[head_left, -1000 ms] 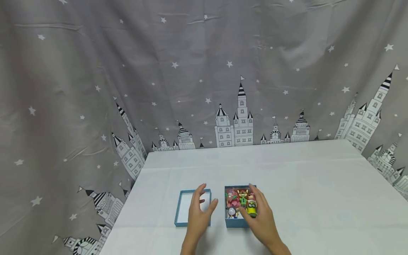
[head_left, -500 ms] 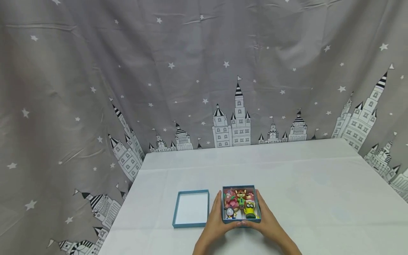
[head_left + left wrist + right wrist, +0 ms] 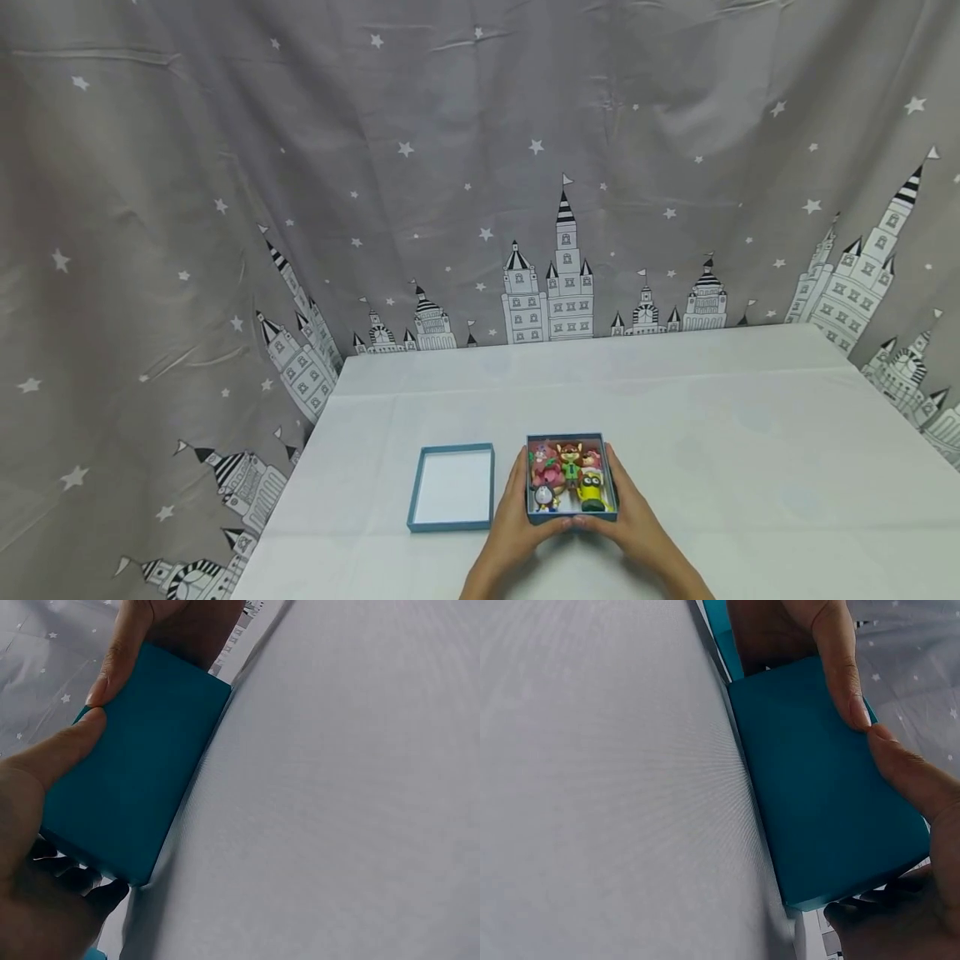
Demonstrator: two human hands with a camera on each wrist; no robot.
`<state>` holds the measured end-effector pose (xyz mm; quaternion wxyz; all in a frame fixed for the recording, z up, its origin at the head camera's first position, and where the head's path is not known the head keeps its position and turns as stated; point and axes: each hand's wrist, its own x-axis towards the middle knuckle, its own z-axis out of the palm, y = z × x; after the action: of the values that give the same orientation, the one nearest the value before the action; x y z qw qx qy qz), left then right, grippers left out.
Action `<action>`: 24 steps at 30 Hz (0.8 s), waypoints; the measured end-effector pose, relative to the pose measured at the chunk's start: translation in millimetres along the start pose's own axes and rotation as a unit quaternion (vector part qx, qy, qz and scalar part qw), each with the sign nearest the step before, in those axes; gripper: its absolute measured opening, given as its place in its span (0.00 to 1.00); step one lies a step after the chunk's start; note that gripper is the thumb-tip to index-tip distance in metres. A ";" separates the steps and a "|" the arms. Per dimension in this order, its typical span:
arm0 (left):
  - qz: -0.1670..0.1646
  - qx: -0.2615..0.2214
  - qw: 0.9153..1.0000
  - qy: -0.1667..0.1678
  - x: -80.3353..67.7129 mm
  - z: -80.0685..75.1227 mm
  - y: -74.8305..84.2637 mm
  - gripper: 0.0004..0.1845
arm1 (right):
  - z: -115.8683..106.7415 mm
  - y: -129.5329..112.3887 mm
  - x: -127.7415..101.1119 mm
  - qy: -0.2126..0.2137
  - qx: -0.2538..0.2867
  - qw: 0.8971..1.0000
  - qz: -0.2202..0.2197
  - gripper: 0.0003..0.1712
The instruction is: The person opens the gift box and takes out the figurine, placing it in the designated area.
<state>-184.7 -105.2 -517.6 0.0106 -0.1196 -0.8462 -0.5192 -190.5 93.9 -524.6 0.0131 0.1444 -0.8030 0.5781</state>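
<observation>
Left hand (image 3: 516, 525) has moved from over the shallow tray (image 3: 452, 487) to the blue box (image 3: 139, 769); it and right hand (image 3: 633, 527) have their grip clamped on its sides. Tray lies left of the box, left hand between. Only head view shows figurines (image 3: 570, 473) inside. Box opens upward, nearly square; perhaps it rests on the tabletop (image 3: 712, 433).
</observation>
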 end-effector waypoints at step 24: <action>-0.024 0.007 1.000 0.010 -1.0 2.0 -4.1 0.60 | -12.9 -24.9 23.1 0.157 -0.099 0.979 -0.078 0.33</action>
<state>-184.4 -105.4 -522.3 0.0075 -0.0942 -0.8520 -0.5149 -208.4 93.6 -493.0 0.1985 0.1125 -0.8305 0.5081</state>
